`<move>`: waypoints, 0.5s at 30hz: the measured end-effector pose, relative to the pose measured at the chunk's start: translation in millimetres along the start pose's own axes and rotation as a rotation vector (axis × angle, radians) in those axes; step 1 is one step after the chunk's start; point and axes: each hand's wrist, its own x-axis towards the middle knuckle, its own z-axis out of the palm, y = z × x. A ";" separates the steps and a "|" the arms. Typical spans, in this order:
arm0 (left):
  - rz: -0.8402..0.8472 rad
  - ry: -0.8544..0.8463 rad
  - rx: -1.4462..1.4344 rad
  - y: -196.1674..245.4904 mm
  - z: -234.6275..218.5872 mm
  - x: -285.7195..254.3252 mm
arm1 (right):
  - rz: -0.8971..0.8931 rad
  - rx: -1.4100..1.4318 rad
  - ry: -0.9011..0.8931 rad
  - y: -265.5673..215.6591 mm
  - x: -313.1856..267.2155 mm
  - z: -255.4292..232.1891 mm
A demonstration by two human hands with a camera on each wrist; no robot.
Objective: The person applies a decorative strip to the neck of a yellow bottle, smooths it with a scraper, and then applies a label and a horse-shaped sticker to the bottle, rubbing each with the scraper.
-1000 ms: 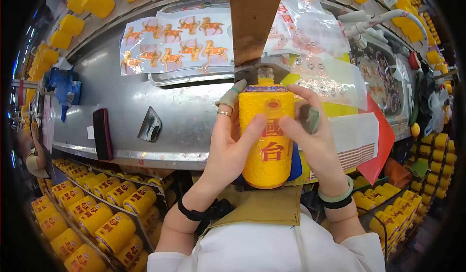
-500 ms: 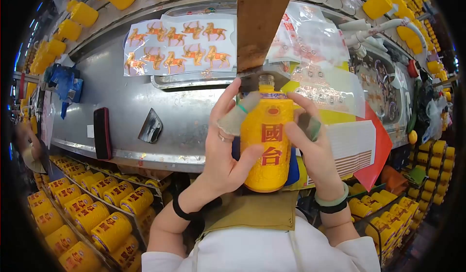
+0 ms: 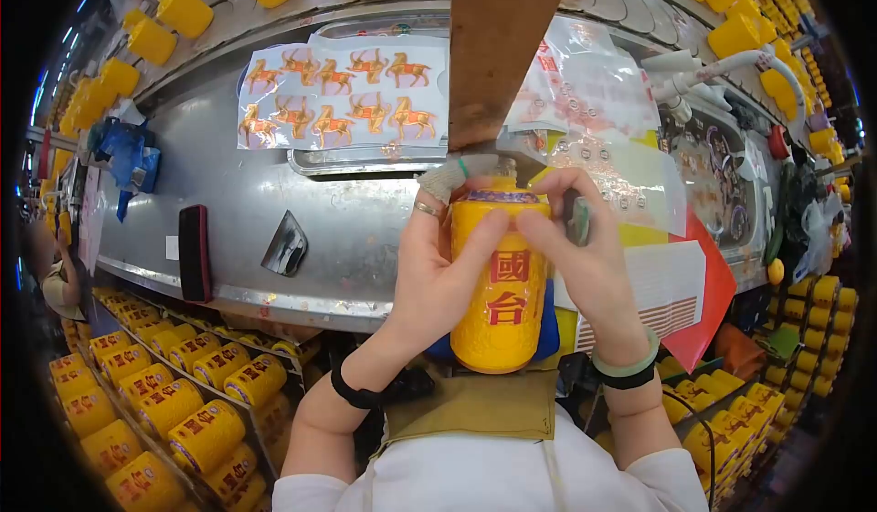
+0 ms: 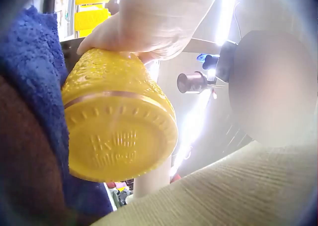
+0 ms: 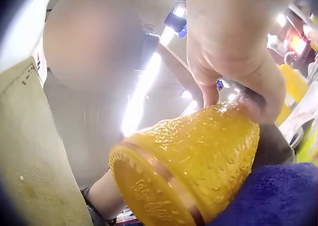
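Observation:
A yellow bottle (image 3: 502,338) with red characters and a clear glass neck lies tilted over a blue towel (image 3: 547,334). My left hand (image 3: 437,270) holds its left side near the shoulder, thumb on the front, a pale finger cover reaching toward the neck. From the other side my right hand (image 3: 589,265) holds the shoulder, its thumb close to the left one. The left wrist view shows the round embossed base of the bottle (image 4: 121,141). In the right wrist view, fingers press the upper end of the bottle (image 5: 198,151). Parts of both hands' fingers are hidden behind it.
A wooden post (image 3: 498,55) stands just beyond the bottle. A sheet of animal stickers (image 3: 338,96), a phone (image 3: 195,252) and a dark shard-like piece (image 3: 285,245) lie on the metal table (image 3: 228,183). Plastic sheets (image 3: 589,83) lie right; racks of yellow bottles (image 3: 196,430) flank the person.
The left thumb and covered finger first lifted off the front of the bottle, then the thumb came back to the upper front. The bottle sits slightly lower in view; the right hand kept its hold.

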 end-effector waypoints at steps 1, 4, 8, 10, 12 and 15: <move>0.003 0.001 -0.001 -1.0 -0.2 -0.6 | 0.013 0.019 0.001 -2.3 -0.3 0.5; 0.030 0.023 0.021 -3.2 0.1 -2.2 | 0.031 0.047 0.003 -2.2 -0.3 1.1; 0.036 0.005 0.021 -3.8 -1.4 -2.9 | 0.066 0.024 -0.025 -2.5 -0.7 -2.8; 0.024 -0.003 0.002 -2.9 -1.4 -3.5 | 0.010 -0.025 -0.040 -4.4 1.9 -3.9; 0.018 0.014 -0.055 -3.9 -2.4 -4.5 | -0.052 -0.076 -0.055 -12.5 6.3 -9.2; 0.016 0.044 -0.101 -2.6 -11.3 -9.9 | -0.237 -0.107 0.000 -27.6 12.6 -17.0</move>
